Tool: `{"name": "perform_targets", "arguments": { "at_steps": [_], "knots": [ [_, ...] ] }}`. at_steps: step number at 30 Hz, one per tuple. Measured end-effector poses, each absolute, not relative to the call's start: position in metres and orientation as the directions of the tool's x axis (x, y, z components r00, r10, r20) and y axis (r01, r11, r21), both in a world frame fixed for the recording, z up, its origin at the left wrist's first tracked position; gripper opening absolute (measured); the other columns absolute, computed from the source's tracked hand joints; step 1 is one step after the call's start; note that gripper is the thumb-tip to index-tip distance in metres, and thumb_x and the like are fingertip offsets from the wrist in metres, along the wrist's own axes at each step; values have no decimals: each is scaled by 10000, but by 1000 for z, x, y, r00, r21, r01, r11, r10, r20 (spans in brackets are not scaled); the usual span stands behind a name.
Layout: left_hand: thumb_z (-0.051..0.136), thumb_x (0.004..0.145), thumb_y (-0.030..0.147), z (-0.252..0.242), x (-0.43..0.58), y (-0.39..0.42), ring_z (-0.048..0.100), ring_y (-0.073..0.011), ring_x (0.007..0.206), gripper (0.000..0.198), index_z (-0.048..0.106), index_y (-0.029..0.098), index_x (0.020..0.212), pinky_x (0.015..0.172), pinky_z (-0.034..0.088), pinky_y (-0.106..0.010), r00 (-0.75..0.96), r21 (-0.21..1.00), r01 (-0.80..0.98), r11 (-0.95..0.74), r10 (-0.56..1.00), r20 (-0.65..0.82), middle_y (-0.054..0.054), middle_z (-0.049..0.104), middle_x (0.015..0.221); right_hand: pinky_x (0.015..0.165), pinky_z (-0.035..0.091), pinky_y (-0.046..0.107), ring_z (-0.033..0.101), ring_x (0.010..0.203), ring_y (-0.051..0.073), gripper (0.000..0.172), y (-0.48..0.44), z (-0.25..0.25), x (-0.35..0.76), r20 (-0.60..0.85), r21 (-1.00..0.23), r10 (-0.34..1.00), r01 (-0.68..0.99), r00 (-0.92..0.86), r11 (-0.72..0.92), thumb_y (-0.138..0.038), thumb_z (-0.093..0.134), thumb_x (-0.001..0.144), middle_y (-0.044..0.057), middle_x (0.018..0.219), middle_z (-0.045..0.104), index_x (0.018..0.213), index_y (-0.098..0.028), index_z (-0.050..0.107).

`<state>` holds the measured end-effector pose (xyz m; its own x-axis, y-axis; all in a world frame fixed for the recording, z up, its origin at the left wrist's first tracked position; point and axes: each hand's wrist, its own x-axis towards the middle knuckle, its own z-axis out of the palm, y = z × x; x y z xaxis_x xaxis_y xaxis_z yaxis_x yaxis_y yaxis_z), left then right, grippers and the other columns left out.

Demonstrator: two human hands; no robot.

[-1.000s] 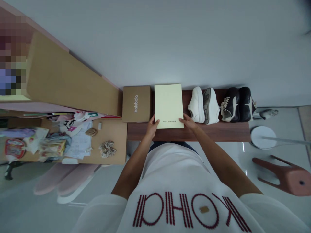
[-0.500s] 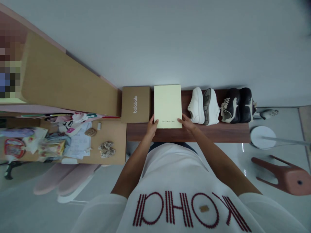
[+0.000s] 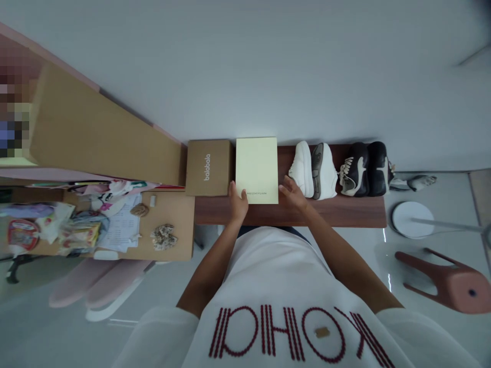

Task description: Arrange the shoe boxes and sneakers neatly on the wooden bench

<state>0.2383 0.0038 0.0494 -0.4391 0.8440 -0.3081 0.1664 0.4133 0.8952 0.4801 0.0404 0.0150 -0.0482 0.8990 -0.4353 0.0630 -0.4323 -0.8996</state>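
Observation:
A pale cream box [image 3: 257,166] marked MEIZHIYUAN sits on the brown wooden bench [image 3: 287,217], lid up. At its near left corner is my left hand [image 3: 238,205], fingers stretched along the left side and thumb over the lid edge. My right hand [image 3: 294,194] is open beside the box's right side, with a small gap between fingertips and box. Left of the cream box stands a brown box [image 3: 209,167] printed balabala. To the right, close to my right hand, is a pair of white shoes [image 3: 303,168].
Black shoes [image 3: 355,168] stand at the bench's right end. Leftward, a desk [image 3: 184,225] holds papers, packets and a patterned scrunchie [image 3: 164,236]. A pinkish stool [image 3: 456,286] and a round white base [image 3: 413,220] stand on the right floor. A wall runs behind the bench.
My right hand has let go of the cream box and moved off its right side. My left fingers have straightened. The whole view has shifted slightly.

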Motion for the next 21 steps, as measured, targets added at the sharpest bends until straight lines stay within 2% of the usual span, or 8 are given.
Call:
{"name": "perform_targets", "arguments": {
  "at_steps": [3, 8, 12, 17, 21],
  "knots": [
    [698, 941, 392, 63, 274, 8, 184, -277, 1639, 718, 430, 239, 1589, 1347, 113, -406, -357, 924, 233, 303, 911, -208, -107, 347, 1718, 1260, 350, 577, 418, 1537, 350, 1005, 46, 24, 515, -408, -913, 913, 20, 0, -408, -794, 760, 732, 96, 1642, 479, 1575, -326, 476],
    [734, 919, 384, 69, 352, 26, 259, -316, 1611, 671, 508, 232, 1532, 1332, 198, -433, -198, 959, 155, 236, 959, -204, -128, 441, 1653, 1236, 383, 565, 489, 1480, 339, 992, 54, 31, 582, -351, -933, 932, 51, 91, -356, -828, 725, 728, 99, 1610, 522, 1557, -334, 497],
    [770, 887, 340, 58, 399, 32, 254, -336, 1611, 671, 537, 224, 1505, 1329, 207, -446, -114, 957, 105, 269, 960, -257, -139, 453, 1642, 1224, 392, 577, 476, 1490, 344, 954, 50, 30, 624, -336, -936, 932, 62, 138, -346, -792, 720, 758, 127, 1609, 517, 1552, -304, 513],
    [766, 867, 258, 37, 428, 30, 265, -333, 1608, 685, 530, 191, 1507, 1335, 173, -453, -74, 932, 107, 346, 938, -340, -160, 431, 1653, 1250, 357, 568, 474, 1493, 322, 884, 41, 16, 659, -378, -920, 908, 33, 181, -389, -742, 754, 750, 91, 1576, 553, 1509, -336, 550],
    [810, 813, 222, 18, 441, 30, 274, -357, 1603, 767, 512, 165, 1517, 1330, 181, -458, -112, 882, 85, 464, 884, -454, -182, 425, 1657, 1272, 334, 543, 472, 1493, 342, 952, 34, -9, 677, -336, -925, 912, 98, 236, -366, -764, 758, 724, 145, 1553, 561, 1493, -237, 565]
  ]
}}
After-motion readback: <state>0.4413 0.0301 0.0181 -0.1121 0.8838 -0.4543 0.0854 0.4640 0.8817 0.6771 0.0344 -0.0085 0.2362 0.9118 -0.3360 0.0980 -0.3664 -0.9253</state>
